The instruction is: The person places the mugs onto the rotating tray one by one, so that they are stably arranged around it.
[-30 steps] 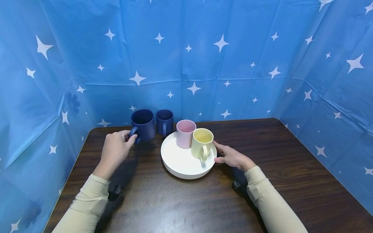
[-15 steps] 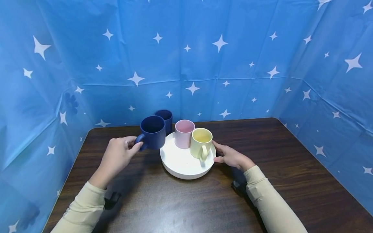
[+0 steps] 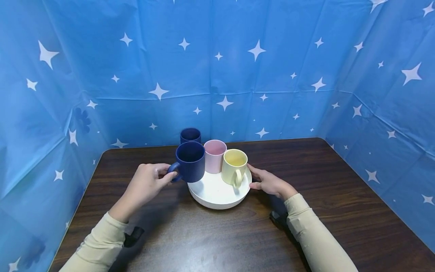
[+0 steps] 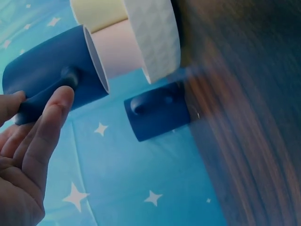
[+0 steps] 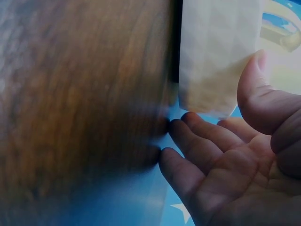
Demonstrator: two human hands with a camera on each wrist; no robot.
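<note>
My left hand (image 3: 146, 185) pinches the handle of a large dark blue mug (image 3: 191, 166), held upright in the air over the left edge of a round white tray (image 3: 210, 190). In the left wrist view, thumb and fingers are on that handle. A pink mug (image 3: 215, 158) and a yellow mug (image 3: 232, 170) stand side by side on the tray. At the tray's right side is my right hand (image 3: 270, 184), its relaxed fingers spread along the wall. The right wrist view has its thumb by the tray's textured wall (image 5: 216, 56).
A smaller dark blue mug (image 3: 190, 135) stands behind the tray near the table's back edge, partly hidden by the large one. The dark wooden table (image 3: 204, 238) is bordered by a blue curtain (image 3: 210, 68) with white stars.
My left hand has lifted the large blue mug from the table at the back left and carried it right and nearer, to the tray's edge. The right hand has stayed put.
</note>
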